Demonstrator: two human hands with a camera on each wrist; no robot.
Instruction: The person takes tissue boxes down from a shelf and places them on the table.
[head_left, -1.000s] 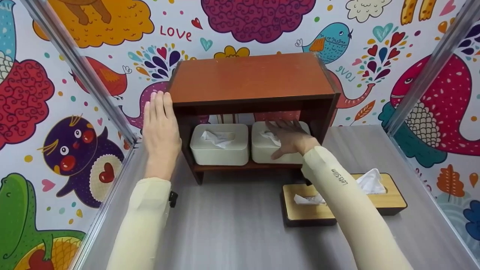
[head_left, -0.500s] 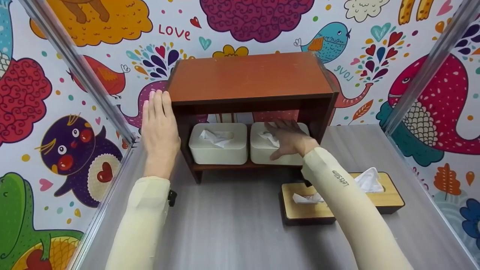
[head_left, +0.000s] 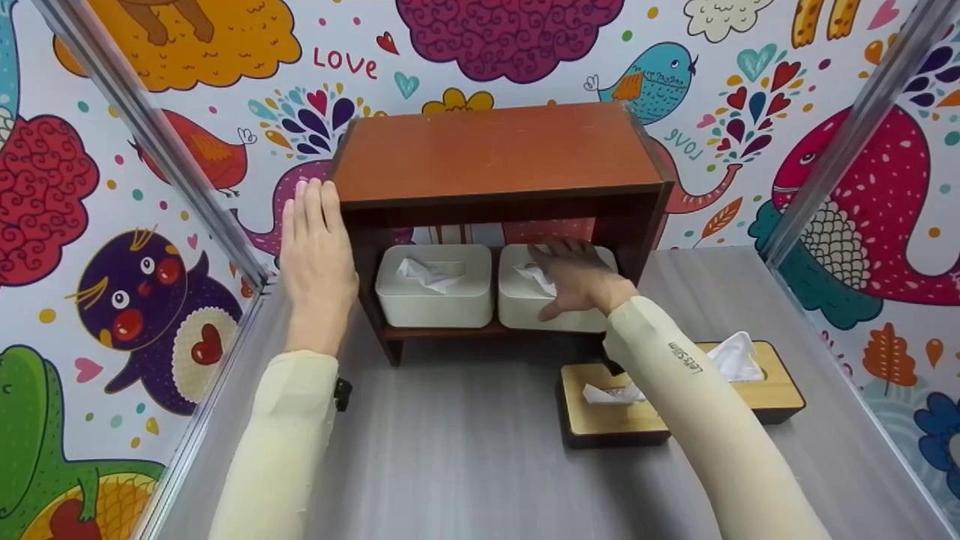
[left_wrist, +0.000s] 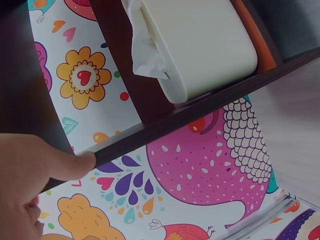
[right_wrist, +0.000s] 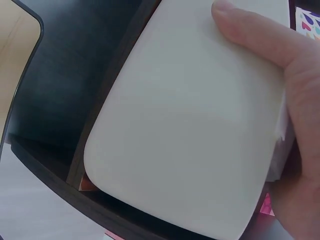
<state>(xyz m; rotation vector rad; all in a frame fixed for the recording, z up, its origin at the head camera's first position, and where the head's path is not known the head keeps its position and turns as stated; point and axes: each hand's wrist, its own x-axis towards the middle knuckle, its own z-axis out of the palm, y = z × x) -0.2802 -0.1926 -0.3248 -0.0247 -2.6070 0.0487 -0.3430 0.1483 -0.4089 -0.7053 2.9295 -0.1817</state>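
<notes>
My left hand lies along the left side of a brown wooden shelf, fingers straight and together. In the left wrist view its thumb rests at the shelf's front edge. Inside the shelf, my right hand spans a cream tissue box from above with spread fingers. Its thumb presses the box's front face in the right wrist view, while the other fingers are mostly hidden there. A matching tissue box with a white tissue sticking out sits to the left on the same board.
Two dark tissue boxes with wood-look lids stand on the grey table at the right. The nearer box and the farther box are partly covered by my right forearm. Metal posts and cartoon-printed walls enclose the table.
The head view has drifted slightly, shifting the whole scene a little left and up. Both hands keep their places on the shelf and the box.
</notes>
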